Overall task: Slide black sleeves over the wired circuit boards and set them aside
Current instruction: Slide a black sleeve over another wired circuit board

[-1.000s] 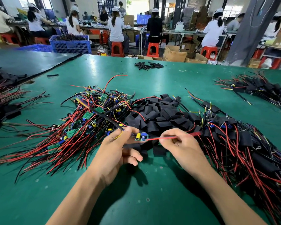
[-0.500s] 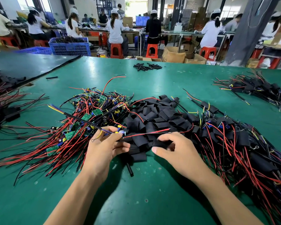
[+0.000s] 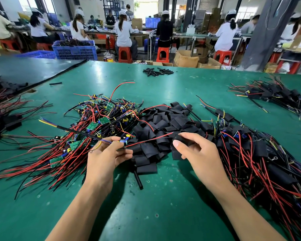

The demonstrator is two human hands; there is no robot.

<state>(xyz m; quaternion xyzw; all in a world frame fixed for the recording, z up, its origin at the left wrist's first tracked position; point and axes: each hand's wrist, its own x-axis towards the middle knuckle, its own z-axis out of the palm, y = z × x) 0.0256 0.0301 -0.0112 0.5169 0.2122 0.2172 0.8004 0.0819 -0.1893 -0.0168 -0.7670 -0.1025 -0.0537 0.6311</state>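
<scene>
Your green bench (image 3: pixel 163 206) carries a broad heap of sleeved boards (image 3: pixel 259 153) on your right, a tangle of bare wired boards (image 3: pixel 94 129) on your left and a pile of black sleeves (image 3: pixel 163 122) between them. Your left hand (image 3: pixel 102 159) pinches one wired board (image 3: pixel 123 141) at the tangle's near edge. Your right hand (image 3: pixel 198 153) pinches a single sleeve (image 3: pixel 178 154) at the pile's near side, apart from that board.
</scene>
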